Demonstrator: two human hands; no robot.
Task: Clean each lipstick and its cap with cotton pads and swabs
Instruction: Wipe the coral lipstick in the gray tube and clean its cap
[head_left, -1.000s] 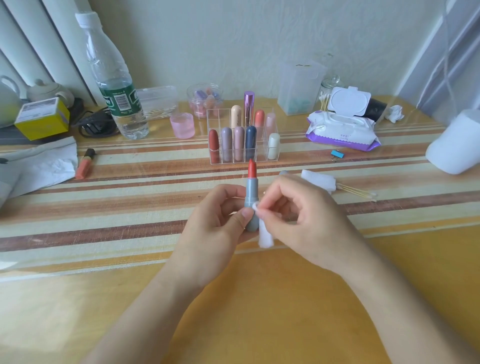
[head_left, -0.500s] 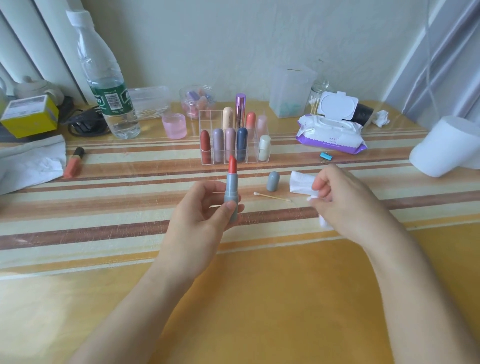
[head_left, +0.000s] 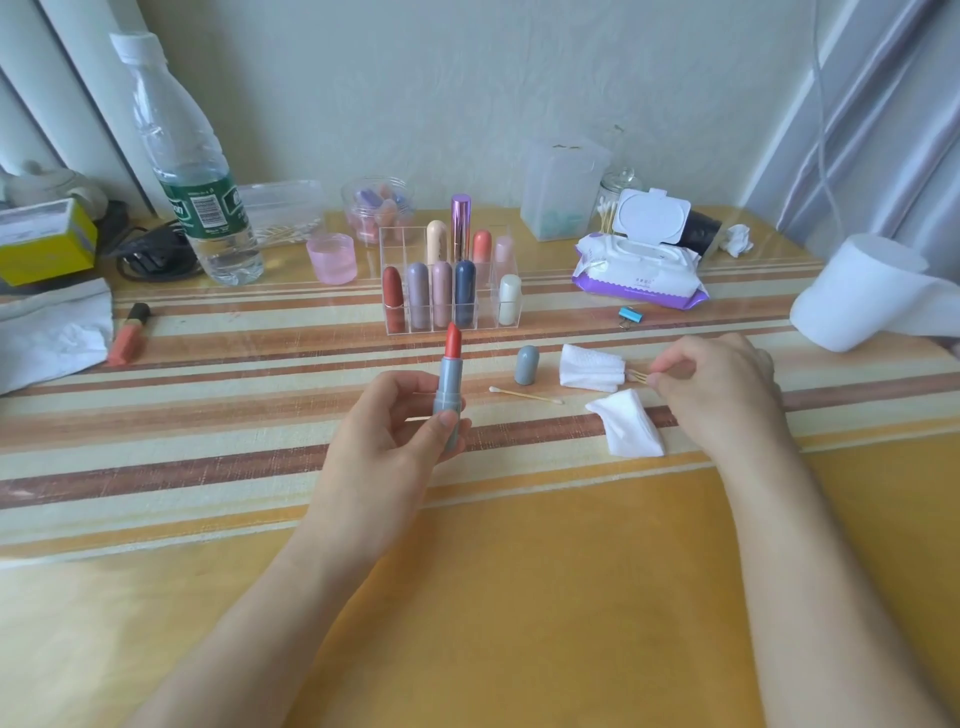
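Grey-cased lipstick (head_left: 451, 395) is held upright above the table (head_left: 467, 597), long axis vertical, red bullet pointing to twelve o'clock; the left grip (head_left: 384, 441) pinches its lower case, thumb in front. At three o'clock stands its grey cap (head_left: 527, 365), then folded cotton pads (head_left: 592, 368), where the right grip (head_left: 717, 389) pinches cotton swabs (head_left: 638, 375) by their sticks.

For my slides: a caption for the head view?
Left hand holds an uncapped grey lipstick; right hand pinches cotton swabs beside a folded pad.
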